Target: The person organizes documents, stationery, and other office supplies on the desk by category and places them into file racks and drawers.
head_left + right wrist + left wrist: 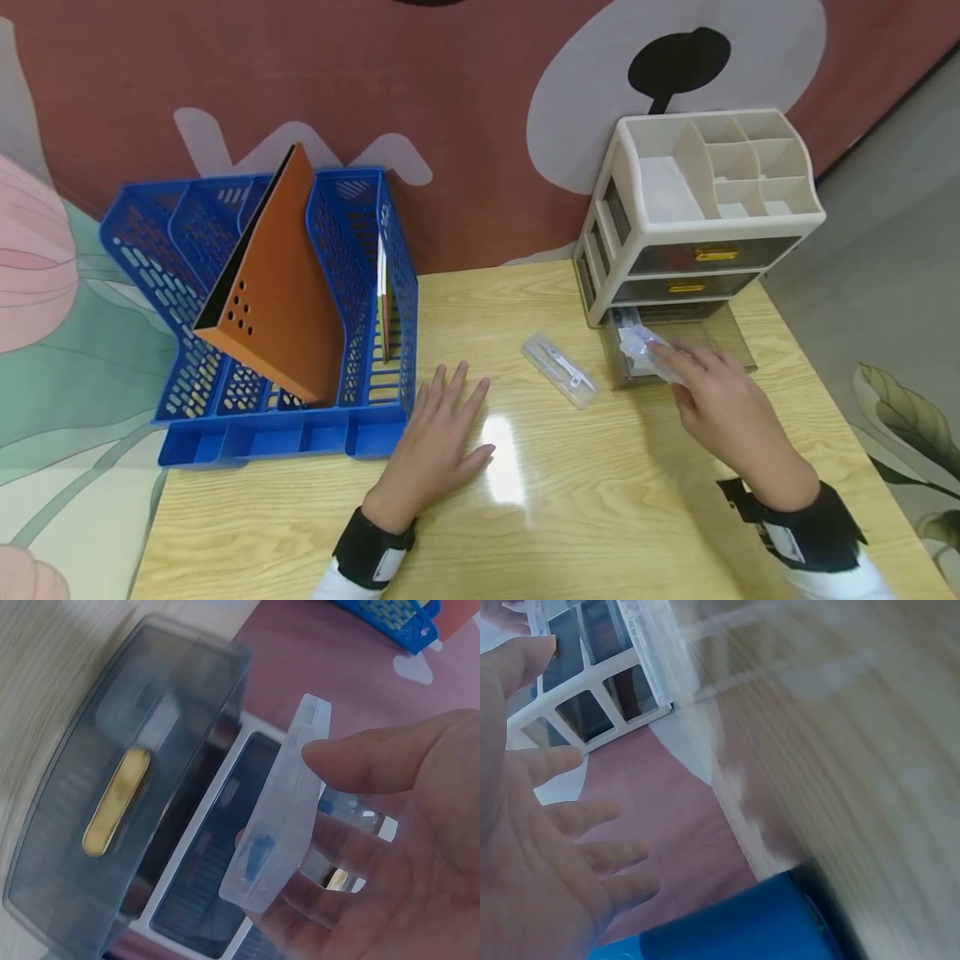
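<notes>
My right hand (723,404) pinches a small clear plastic case (649,350) over the pulled-out bottom drawer (720,333) of a white desktop cabinet (637,242). In the right wrist view, thumb and fingers grip the case (281,817) by its sides, and something blue shows through it. Beside it is the smoky drawer front with a gold handle (116,802). On the table left of the drawer lies another clear case (560,369) with a whitish tool inside. My left hand (431,450) rests palm down on the wood, fingers spread, by the blue file rack (300,433).
An orange folder (292,292) leans in the rack, with a few thin booklets (384,308) to its right. Two upper cabinet drawers with gold handles (716,255) are closed. A printed red cloth (480,208) hangs behind the wooden table (570,517).
</notes>
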A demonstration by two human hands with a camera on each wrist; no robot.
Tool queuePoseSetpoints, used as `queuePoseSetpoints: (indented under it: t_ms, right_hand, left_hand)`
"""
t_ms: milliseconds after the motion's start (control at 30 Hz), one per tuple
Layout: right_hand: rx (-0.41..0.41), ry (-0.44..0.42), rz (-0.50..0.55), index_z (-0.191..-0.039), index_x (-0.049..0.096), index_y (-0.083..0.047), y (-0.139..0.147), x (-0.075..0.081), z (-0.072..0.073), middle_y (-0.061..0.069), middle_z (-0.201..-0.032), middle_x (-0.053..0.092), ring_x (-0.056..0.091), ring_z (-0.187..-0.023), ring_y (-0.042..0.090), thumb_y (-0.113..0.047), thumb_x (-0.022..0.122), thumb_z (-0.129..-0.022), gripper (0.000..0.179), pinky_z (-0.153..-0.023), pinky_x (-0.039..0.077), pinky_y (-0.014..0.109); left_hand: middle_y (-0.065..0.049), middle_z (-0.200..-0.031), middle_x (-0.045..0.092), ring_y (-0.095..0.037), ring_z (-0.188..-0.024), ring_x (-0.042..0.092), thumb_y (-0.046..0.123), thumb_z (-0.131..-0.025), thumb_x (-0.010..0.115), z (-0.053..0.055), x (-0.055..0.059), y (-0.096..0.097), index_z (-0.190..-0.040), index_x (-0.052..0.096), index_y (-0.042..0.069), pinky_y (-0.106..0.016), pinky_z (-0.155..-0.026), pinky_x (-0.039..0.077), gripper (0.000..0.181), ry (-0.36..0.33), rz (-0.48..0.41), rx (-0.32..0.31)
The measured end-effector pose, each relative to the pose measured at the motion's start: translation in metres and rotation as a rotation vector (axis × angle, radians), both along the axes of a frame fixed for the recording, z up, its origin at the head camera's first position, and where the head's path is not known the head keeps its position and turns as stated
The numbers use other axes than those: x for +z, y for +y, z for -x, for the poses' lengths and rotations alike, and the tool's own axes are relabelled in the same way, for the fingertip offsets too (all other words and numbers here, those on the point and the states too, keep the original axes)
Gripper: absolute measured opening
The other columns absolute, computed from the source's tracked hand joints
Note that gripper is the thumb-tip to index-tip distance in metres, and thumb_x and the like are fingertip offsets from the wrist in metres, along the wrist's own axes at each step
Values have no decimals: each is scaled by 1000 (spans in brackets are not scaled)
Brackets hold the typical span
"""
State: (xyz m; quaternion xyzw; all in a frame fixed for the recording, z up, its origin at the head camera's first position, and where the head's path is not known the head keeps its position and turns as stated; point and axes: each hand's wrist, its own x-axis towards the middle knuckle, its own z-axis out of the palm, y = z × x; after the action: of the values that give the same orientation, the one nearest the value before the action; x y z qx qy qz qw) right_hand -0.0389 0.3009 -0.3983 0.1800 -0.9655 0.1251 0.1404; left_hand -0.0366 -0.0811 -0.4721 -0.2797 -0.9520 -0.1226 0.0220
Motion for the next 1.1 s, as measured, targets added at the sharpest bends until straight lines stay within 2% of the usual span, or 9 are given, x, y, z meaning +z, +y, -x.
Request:
queuePoseSetpoints:
  t_ms: [233,433,600,700,833,967,1033,1100]
  right_hand:
    - [-29,-56,-36,-138,63,-5,21,0,12,32,-130,64,62,-100,58,10,79,-74,67,-78,54,70]
    - [-79,-157,-93,-137,63,-4,37,-2,21,34,-132,61,61,-93,58,6,79,-79,60,-69,56,69]
    - [-67,-169,-114,-133,64,-2,48,-4,33,34,-125,64,63,-84,56,4,78,-79,56,-62,55,65]
    - [-74,-194,-129,-133,64,-2,52,-4,39,34,-123,64,63,-83,56,4,77,-81,55,-62,54,65]
    - [-78,-228,-153,-134,64,-2,54,-3,49,32,-118,66,63,-77,48,4,74,-83,52,-59,53,58]
    - [-41,-239,-136,-132,64,2,55,-8,58,32,-105,67,57,-60,30,6,72,-84,49,-51,51,46]
    - [-28,-229,-119,-129,64,3,55,-11,63,32,-100,67,55,-55,26,8,72,-83,48,-48,51,45]
    - [-29,-221,-103,-126,65,5,56,-15,68,33,-101,66,57,-56,27,8,73,-82,45,-49,52,47]
  left_hand:
    - [-19,-170,24,-49,-155,24,56,-94,66,-2,-2,-6,-163,32,18,-66,-120,32,85,9,32,-17]
    - [-20,-170,24,-48,-155,23,58,-95,64,-4,2,-11,-163,33,18,-65,-120,32,85,26,74,-30]
    - [-20,-170,23,-49,-155,23,59,-95,63,-5,3,-14,-163,32,18,-64,-121,32,85,30,100,-46]
    - [-21,-169,24,-50,-154,25,58,-95,64,-6,3,-16,-163,33,18,-63,-121,32,85,30,111,-54]
    - [-21,-169,25,-50,-153,26,57,-95,66,-6,3,-17,-162,34,18,-63,-121,32,85,25,116,-65]
    - [-20,-169,26,-48,-154,27,58,-95,65,-9,4,-17,-162,36,19,-63,-120,33,82,20,125,-96]
    - [-19,-169,26,-48,-154,27,58,-96,64,-10,4,-17,-161,37,19,-64,-120,33,81,25,131,-118]
    - [-19,-169,26,-48,-153,28,59,-96,62,-11,4,-17,-162,36,19,-63,-120,34,81,33,138,-135]
